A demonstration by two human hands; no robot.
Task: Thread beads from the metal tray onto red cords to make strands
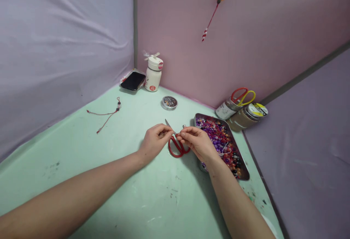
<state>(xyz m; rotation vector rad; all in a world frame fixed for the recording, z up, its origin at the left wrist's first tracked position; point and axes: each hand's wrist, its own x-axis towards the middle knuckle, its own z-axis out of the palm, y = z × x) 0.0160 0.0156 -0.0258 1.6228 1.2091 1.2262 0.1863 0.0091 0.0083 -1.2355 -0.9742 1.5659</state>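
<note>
My left hand (156, 140) and my right hand (197, 142) meet near the middle of the table, fingertips pinched close together. A tiny red bit shows at the right fingertips, too small to name; whatever the left fingers hold is hidden. Just beneath both hands lies a pair of red-handled scissors (175, 152), its blade pointing away from me. Right beside my right hand is a metal tray (247, 171) full of mixed purple, red, amber and dark beads (218, 137), with a white thread on top.
A beaded red cord (109, 113) lies at the left. Toward the back stand a small round clear case (169, 102), a white bottle (153, 75) and a phone (133, 81). Beyond the tray are a can with scissors (225, 109) and a jar (243, 118). A beaded cord (210, 20) hangs above.
</note>
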